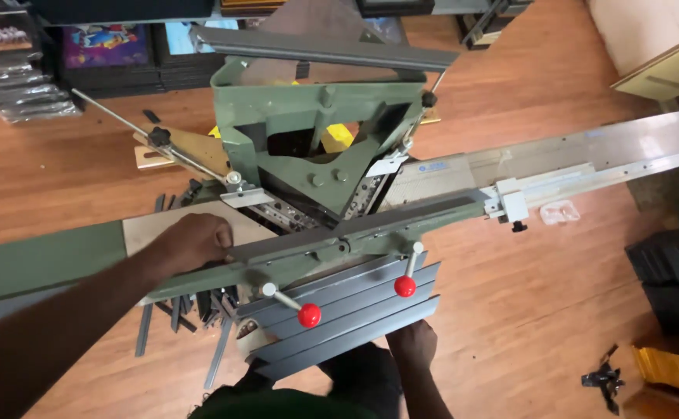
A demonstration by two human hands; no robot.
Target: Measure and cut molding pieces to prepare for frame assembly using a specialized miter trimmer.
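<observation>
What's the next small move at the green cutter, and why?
Probably slide the grey strip along under the left hand toward the cutter's notch: that hand presses it on the bed, while the right hand steadies the stack of strips below.

Floor [525, 310]: orange-brown wood planks, carrying the green mitre-cutting machine [316, 147].
Beneath machine: grey moulding offcuts [176, 322], scattered loose, lying at mixed angles.
Right of machine: small clear plastic tray [560, 211], flat on the planks.
Lower right: black metal clamp [604, 380], beside a gold frame section [677, 368].
Far right: stacked black mouldings [677, 264].
</observation>
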